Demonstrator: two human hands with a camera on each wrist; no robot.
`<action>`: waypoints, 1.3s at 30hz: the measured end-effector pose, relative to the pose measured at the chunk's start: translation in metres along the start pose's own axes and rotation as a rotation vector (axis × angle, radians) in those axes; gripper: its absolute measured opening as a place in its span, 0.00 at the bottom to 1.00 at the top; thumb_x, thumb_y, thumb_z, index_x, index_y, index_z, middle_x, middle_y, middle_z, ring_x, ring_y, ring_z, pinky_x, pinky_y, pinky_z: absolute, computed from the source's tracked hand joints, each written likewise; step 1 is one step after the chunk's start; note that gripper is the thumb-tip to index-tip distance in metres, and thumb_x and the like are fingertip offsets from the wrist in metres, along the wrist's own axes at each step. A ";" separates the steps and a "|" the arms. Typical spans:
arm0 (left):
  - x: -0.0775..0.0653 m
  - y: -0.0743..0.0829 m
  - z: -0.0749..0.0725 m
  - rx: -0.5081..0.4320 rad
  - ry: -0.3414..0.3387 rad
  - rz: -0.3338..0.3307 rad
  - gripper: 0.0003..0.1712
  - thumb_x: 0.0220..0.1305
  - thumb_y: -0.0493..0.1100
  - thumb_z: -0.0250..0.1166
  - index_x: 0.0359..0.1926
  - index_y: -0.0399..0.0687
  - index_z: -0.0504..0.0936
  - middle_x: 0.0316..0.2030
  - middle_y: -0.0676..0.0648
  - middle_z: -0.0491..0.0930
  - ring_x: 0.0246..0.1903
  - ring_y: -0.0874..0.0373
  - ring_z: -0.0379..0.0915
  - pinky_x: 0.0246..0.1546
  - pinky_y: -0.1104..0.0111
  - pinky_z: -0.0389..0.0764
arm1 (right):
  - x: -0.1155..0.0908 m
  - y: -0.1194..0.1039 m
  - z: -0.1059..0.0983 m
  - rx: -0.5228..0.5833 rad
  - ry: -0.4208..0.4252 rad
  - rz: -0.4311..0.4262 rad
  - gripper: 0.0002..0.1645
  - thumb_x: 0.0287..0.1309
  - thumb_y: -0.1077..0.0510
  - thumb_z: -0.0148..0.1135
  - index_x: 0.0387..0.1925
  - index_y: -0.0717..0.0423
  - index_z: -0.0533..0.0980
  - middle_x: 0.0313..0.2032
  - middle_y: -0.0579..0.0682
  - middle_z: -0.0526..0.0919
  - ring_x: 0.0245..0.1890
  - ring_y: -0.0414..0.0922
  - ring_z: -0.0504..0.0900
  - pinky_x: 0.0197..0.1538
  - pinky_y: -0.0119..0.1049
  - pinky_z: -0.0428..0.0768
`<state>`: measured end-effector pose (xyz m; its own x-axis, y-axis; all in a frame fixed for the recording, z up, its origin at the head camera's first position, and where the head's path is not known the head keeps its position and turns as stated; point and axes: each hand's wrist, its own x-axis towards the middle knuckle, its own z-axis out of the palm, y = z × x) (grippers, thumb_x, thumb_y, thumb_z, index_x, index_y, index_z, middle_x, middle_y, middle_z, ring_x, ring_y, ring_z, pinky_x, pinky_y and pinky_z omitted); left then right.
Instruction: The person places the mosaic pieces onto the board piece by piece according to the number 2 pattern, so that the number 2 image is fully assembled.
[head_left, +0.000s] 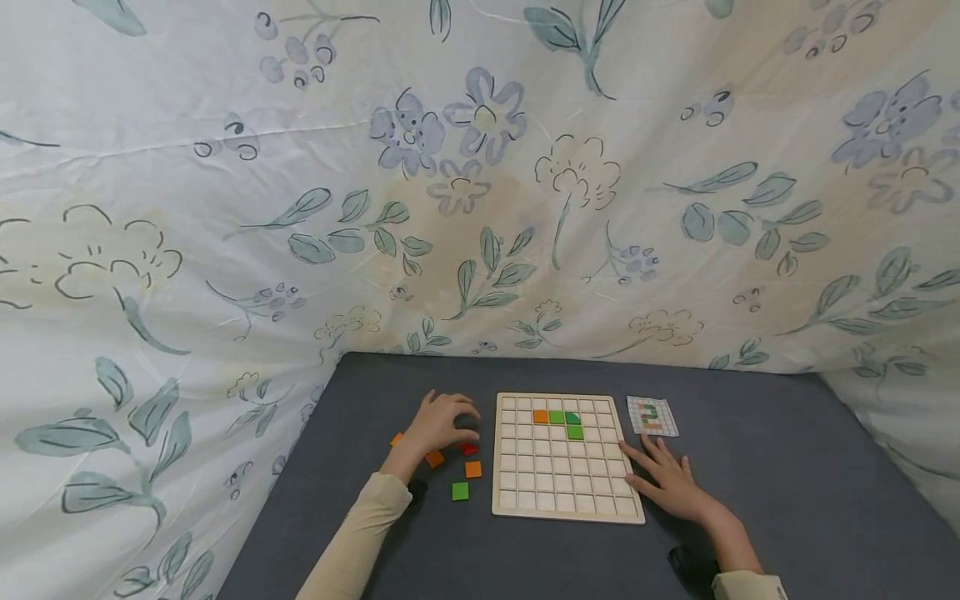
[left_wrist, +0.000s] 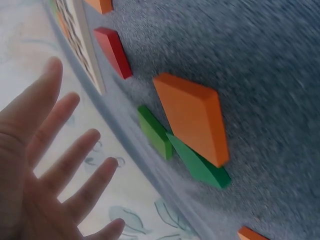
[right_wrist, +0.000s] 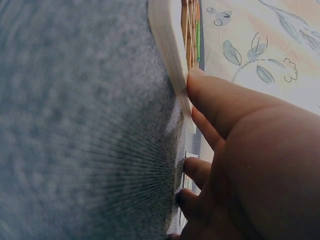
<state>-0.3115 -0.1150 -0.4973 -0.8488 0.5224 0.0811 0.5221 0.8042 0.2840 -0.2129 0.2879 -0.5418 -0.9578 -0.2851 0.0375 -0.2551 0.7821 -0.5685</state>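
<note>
Two bare hands over a dark table [head_left: 570,562], as I see them. The left hand [head_left: 442,422] hangs above loose tiles [head_left: 435,459] at the left, its fingers apart and curved, with nothing visible between them. By its thumb lies a red tile [head_left: 468,449]; nearer are an orange tile [head_left: 473,469] and a green tile [head_left: 460,492]. The right hand [head_left: 670,483] has its fingers spread — thumb and forefinger touch the right edge of the board [head_left: 540,463], another fingertip close to the card [head_left: 652,416] at the far right. Four set tiles [head_left: 557,417] sit in the board's far rows.

Handling: the tiles look light, stiff and smooth, hardly fragile. A pinch across two opposite edges should serve — pressure on the flat face may only slide them. The dark green tile [left_wrist: 200,169], partly hidden by an orange one, looks the more awkward to grasp. The board seems rigid, best steadied by its rim.
</note>
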 end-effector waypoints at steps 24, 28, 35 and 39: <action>-0.029 -0.030 -0.009 0.020 0.064 -0.050 0.19 0.49 0.56 0.70 0.43 0.59 0.84 0.55 0.48 0.75 0.56 0.47 0.69 0.63 0.37 0.49 | -0.001 0.002 0.001 0.003 0.007 -0.014 0.34 0.62 0.46 0.55 0.66 0.53 0.62 0.67 0.71 0.49 0.64 0.76 0.41 0.53 0.79 0.35; -0.035 -0.037 -0.010 0.012 0.076 -0.071 0.19 0.49 0.56 0.70 0.43 0.59 0.84 0.55 0.48 0.75 0.56 0.47 0.69 0.63 0.36 0.48 | -0.001 0.001 0.001 -0.003 0.013 -0.017 0.34 0.62 0.46 0.55 0.66 0.53 0.62 0.67 0.71 0.49 0.64 0.76 0.42 0.53 0.79 0.36; -0.044 -0.045 -0.012 -0.004 0.066 -0.092 0.18 0.48 0.55 0.71 0.42 0.59 0.84 0.55 0.47 0.75 0.56 0.45 0.68 0.62 0.36 0.48 | -0.001 0.002 0.001 -0.008 0.009 -0.011 0.34 0.62 0.46 0.55 0.66 0.53 0.62 0.67 0.71 0.49 0.64 0.76 0.42 0.53 0.79 0.36; -0.049 -0.048 -0.012 -0.002 0.054 -0.092 0.18 0.48 0.54 0.71 0.43 0.59 0.84 0.55 0.47 0.74 0.56 0.45 0.68 0.62 0.36 0.47 | -0.001 0.001 0.001 -0.006 0.008 -0.011 0.34 0.62 0.46 0.55 0.66 0.53 0.62 0.67 0.71 0.49 0.64 0.76 0.42 0.53 0.79 0.36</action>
<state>-0.2959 -0.1828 -0.5034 -0.8964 0.4304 0.1063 0.4418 0.8473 0.2949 -0.2116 0.2887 -0.5433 -0.9558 -0.2896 0.0502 -0.2665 0.7822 -0.5631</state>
